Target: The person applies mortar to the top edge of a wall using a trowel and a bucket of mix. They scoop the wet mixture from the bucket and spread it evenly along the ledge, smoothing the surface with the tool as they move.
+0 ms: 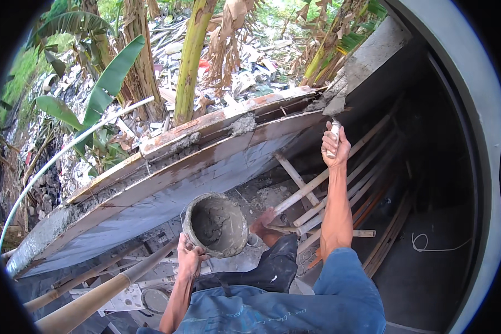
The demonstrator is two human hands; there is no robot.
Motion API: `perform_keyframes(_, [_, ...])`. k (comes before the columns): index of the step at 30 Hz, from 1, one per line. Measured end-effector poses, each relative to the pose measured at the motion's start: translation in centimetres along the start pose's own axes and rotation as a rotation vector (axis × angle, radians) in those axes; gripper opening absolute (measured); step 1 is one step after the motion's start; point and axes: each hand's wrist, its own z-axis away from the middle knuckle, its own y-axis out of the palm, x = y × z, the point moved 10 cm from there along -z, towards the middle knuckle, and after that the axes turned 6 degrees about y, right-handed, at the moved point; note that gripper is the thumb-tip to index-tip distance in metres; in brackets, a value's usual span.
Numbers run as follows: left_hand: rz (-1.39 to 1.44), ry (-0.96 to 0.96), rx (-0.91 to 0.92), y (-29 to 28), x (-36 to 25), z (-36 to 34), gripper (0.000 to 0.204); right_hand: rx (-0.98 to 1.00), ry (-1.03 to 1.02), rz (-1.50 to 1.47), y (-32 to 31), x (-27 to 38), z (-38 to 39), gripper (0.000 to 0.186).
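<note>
My left hand point(190, 257) grips the near-left rim of a round, mortar-crusted bucket point(240, 231). Grey wet mortar point(207, 228) lies inside it. Stretched forward on the right, my right hand point(336, 146) is closed around the pale handle of a trowel point(333, 138). The trowel's blade point(334, 107) points away from me and meets the grey mortar at the far right end of a long board form point(295, 131). Along the form's top, a narrow gap between two boards holds patches of mortar point(242, 124).
Bamboo poles point(305, 189) lean below the form on the right, and a thick bamboo pole point(106, 289) crosses the lower left. A pale curved pipe point(55, 153) arcs at the left. Banana plants point(192, 61) and scattered rubbish point(250, 78) lie beyond. My bare foot point(263, 220) is beside the bucket.
</note>
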Motion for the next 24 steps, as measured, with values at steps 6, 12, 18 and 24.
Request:
perform_keyframes(6, [-0.188, 0.051, 0.096, 0.5, -1.4, -1.2, 0.059, -0.195, -0.034, 0.161, 5.6, -9.0, 10.5, 0.051])
perform_keyframes(12, [-0.142, 0.088, 0.169, 1.4, -3.4, -1.0, 0.068, -0.667, 0.337, 1.39, 5.2, -22.8, 20.4, 0.033])
perform_keyframes(18, [-0.19, 0.171, 0.332, 1.6, -5.6, 0.5, 0.064, -0.573, 0.33, 2.618, 7.2, -30.8, 15.4, 0.028])
perform_keyframes(24, [-0.294, 0.196, 0.364, -1.1, -8.4, 1.5, 0.064, -0.313, 0.192, 2.611, 12.6, -37.4, 17.2, 0.036])
